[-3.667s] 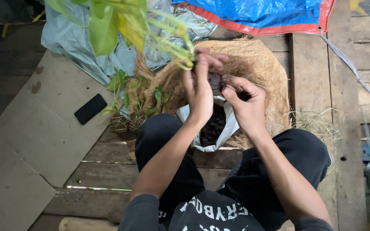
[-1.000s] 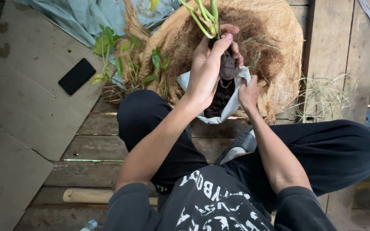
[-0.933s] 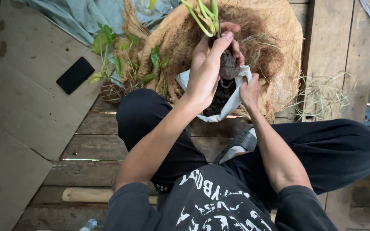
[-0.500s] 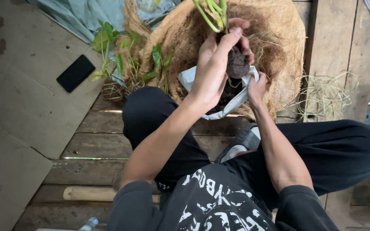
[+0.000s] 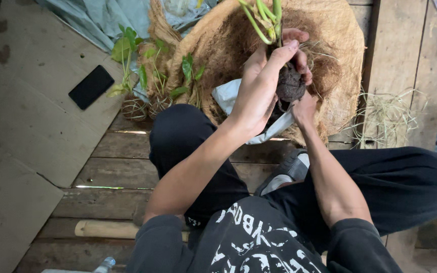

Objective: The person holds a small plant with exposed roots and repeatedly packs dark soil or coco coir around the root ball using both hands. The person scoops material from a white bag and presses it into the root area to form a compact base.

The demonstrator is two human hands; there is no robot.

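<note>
a weathered wooden plank floor [image 5: 112,174] fills the view, with flat sheets of brown cardboard [image 5: 21,136] to one side and a black rectangular phone [image 5: 91,87] lying on them. a big mound of brown coconut fibre [image 5: 340,60] sits ahead of the seated person's crossed legs. the left hand [image 5: 259,93] is closed around the green stems of a small plant [image 5: 266,20], fingers wrapped over the top of its dark, round soil root ball [image 5: 290,85]. the right hand [image 5: 302,76] cups that ball from behind, fingers curled against it, above an open white plastic bag [image 5: 231,96]. three small green plants with fibre-wrapped root balls [image 5: 147,103] stand by the left knee. the ball looks loose and crumbly; too hard a squeeze could probably break it apart, and a tight hold on the stems might snap them.
</note>
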